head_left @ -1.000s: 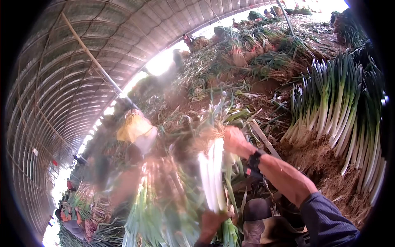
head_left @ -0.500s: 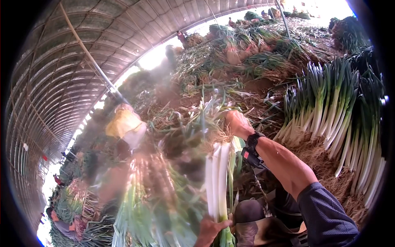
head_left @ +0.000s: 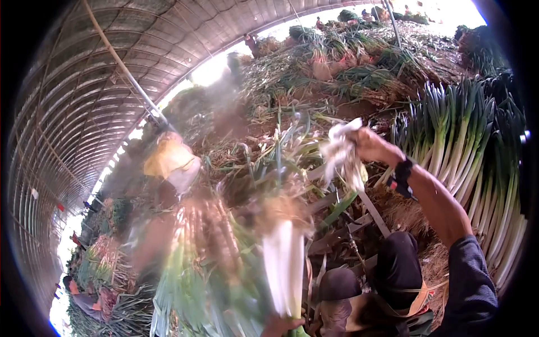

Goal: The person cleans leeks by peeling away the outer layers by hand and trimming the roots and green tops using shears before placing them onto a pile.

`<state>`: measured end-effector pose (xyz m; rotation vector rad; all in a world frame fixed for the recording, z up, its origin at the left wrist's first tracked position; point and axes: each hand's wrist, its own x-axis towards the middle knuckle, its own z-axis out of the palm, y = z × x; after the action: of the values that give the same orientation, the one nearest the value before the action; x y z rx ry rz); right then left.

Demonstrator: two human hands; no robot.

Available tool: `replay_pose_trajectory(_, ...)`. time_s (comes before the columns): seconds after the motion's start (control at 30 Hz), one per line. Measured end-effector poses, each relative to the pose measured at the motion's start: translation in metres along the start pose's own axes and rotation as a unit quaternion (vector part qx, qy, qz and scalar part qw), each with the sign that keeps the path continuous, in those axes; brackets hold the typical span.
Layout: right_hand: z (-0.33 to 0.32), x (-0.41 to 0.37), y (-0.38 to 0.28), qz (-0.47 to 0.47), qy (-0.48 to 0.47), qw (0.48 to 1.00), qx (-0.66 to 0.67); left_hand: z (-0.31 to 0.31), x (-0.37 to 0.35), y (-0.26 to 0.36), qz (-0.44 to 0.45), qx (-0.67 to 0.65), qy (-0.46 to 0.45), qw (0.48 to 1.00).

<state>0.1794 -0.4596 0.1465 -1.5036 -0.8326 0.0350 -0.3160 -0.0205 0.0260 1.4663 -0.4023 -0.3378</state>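
Observation:
My left hand (head_left: 282, 324), low in the view and partly cut off by the bottom edge, is closed around a few long green onions (head_left: 284, 264). Their thick white shafts stand root end up, and the roots are smeared by motion. Up and to the right, my right hand (head_left: 375, 146) is closed on a limp wad of peeled onion skins (head_left: 339, 149), pale and trailing downward. A watch-like black device sits on the right wrist. Left of the held onions lies a blurred heap of unpeeled green onions (head_left: 188, 269).
Clean white-shafted onions (head_left: 457, 146) stand in rows at the right, roots toward me. A yellow and white wrapped object (head_left: 171, 160) is at the left. A thin hose or rod (head_left: 353, 244) runs near my knees. Onion piles and people fill the tunnel behind.
My right hand has moved up and right, away from the onion roots, with skins now in it. The held onions have shifted slightly left and down with my left hand.

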Motion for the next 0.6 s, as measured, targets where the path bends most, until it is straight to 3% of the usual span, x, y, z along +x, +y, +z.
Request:
replay_pose_trajectory(0.03, 0.022, -0.016, 0.016, 0.002, -0.042, 0.993, 0.106, 0.028, 0.021, 0.054, 0.013, -0.068, 0.081, 0.994)
replay_pose_trajectory(0.07, 0.045, -0.033, 0.029, 0.013, -0.083, 0.974, 0.211, 0.019, 0.020, 0.052, -0.130, -0.026, 0.149, 0.980)
replay_pose_trajectory(0.1, 0.067, -0.046, 0.050, -0.043, -0.104, 0.989, 0.099, 0.009, 0.019, 0.051, -0.268, 0.016, 0.215, 0.939)
replay_pose_trajectory(0.17, 0.125, -0.072, -0.015, -0.012, -0.130, 0.985, -0.114, 0.020, 0.017, 0.078, -0.242, -0.103, 0.262, 0.929)
replay_pose_trajectory(0.23, 0.172, -0.090, -0.070, 0.021, -0.165, 0.975, -0.147, 0.031, 0.014, 0.099, -0.229, -0.233, 0.303, 0.895)
replay_pose_trajectory(0.27, 0.192, -0.092, -0.083, 0.033, -0.177, 0.972, -0.148, 0.031, 0.010, 0.096, -0.197, -0.238, 0.300, 0.903)
replay_pose_trajectory(0.37, 0.240, -0.083, -0.085, 0.066, -0.194, 0.965, -0.166, -0.012, -0.008, 0.032, -0.247, -0.074, 0.304, 0.917)
replay_pose_trajectory(0.43, 0.256, -0.075, -0.117, 0.151, -0.156, 0.965, -0.145, 0.013, 0.001, 0.067, -0.258, -0.110, 0.281, 0.918)
replay_pose_trajectory(0.5, 0.283, -0.064, -0.066, -0.008, -0.057, 0.980, -0.190, 0.039, 0.012, 0.101, -0.266, -0.148, 0.258, 0.917)
replay_pose_trajectory(0.53, 0.286, -0.049, -0.044, -0.007, -0.018, 0.988, -0.153, 0.025, -0.002, 0.068, -0.263, -0.145, 0.235, 0.924)
replay_pose_trajectory(0.6, 0.276, -0.011, -0.037, 0.034, 0.061, 0.990, -0.119, 0.018, -0.022, 0.034, -0.156, -0.100, 0.195, 0.963)
